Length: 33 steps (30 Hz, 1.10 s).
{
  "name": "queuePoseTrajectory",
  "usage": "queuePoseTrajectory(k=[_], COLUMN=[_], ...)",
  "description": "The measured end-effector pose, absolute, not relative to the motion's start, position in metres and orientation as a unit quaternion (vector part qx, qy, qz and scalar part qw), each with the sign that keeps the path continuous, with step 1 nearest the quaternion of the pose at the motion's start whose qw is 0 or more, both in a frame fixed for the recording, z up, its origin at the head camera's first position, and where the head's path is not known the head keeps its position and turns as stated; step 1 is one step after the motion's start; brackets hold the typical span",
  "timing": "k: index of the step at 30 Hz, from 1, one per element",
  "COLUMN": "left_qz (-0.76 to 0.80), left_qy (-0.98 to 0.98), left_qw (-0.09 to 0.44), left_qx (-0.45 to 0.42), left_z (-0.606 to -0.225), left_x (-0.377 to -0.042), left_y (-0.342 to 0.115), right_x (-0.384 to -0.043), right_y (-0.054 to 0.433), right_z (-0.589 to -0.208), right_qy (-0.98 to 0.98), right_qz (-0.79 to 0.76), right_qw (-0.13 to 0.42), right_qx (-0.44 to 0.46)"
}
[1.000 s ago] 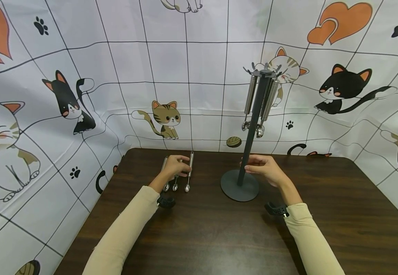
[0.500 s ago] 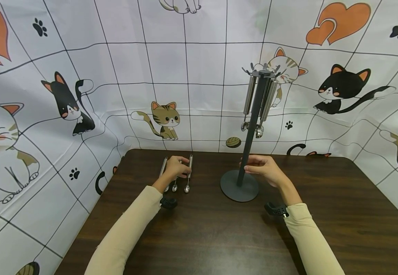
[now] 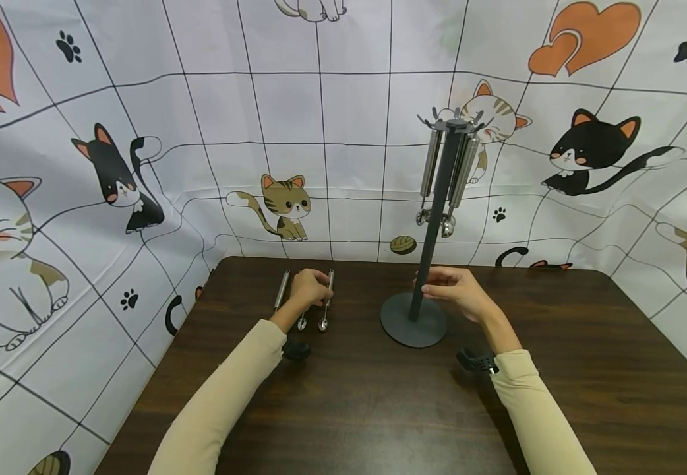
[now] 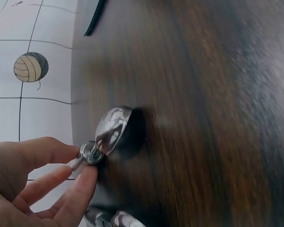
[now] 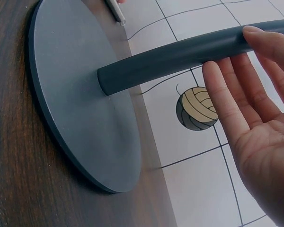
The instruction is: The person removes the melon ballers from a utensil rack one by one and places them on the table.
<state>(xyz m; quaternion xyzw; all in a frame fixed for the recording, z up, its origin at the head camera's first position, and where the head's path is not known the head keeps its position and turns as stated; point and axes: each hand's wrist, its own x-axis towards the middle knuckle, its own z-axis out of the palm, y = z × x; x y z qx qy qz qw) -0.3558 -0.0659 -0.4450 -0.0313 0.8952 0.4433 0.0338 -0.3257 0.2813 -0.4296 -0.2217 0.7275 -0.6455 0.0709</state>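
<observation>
Pinching 1 metal spoon (image 4: 112, 130) is the left hand (image 3: 310, 288), while the right hand (image 3: 457, 290) holds a grey pole (image 5: 170, 59).

We see a slim silver metal spoon (image 4: 111, 132) with mirror gloss, a smooth, matt dark-grey round-based stand (image 3: 435, 224), and a brown wood-grained tabletop (image 3: 379, 402) with soft sheen.

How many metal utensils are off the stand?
3: left utensil beside the left hand, middle utensil partly beneath it, right utensil pinched by it. More could be hidden.
</observation>
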Motion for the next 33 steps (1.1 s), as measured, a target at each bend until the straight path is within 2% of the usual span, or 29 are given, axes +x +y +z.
queuePoseTrajectory(k=[12,18,33], left_qz=[0.367,0.398,0.485], left_qy=[0.928,0.914,0.868], left_qw=[0.018,0.003,0.022], left_qx=[0.058,0.077,0.104], left_z=[-0.442,-0.447,-0.458], left_x=[-0.351,-0.351,-0.353], left_y=[-0.076,-0.082,-0.090], right_x=[-0.331,-0.331,-0.329], right_y=[0.282,0.283,0.281], right_z=[-0.433,-0.435,-0.433], right_qy=[0.723,0.719,0.718], right_qz=[-0.647,-0.650,-0.655], right_qw=[0.069,0.067,0.070], right_qx=[-0.232,-0.234,-0.225])
